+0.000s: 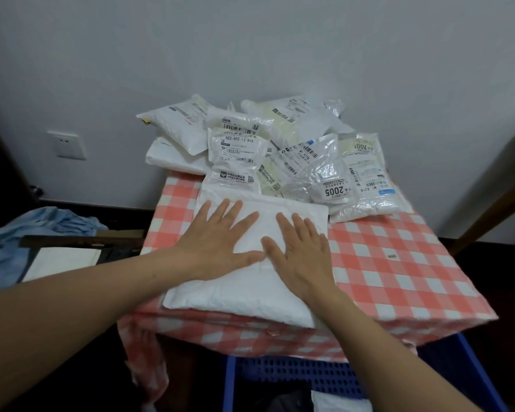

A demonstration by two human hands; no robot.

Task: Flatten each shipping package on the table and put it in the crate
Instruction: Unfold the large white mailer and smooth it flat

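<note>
Hands flat, fingers spread: left hand (217, 239) and right hand (298, 251) pressed side by side on white package (250, 295). Package lay on desk (399, 263) near front edge, long axis running front-to-back, tilted slightly right.

The right half of the worktop (399, 292) lies bare except for one small brown scrap (393, 256), leaving room to pass there. A heap of packages (280, 150) blocks the back, close to the wall (250, 40). The left hand (217, 242) and right hand (301, 257), pressed flat on a white package (244, 295), take up the near left. Below the front edge the blue crate (295, 379) stands open-topped.
</note>
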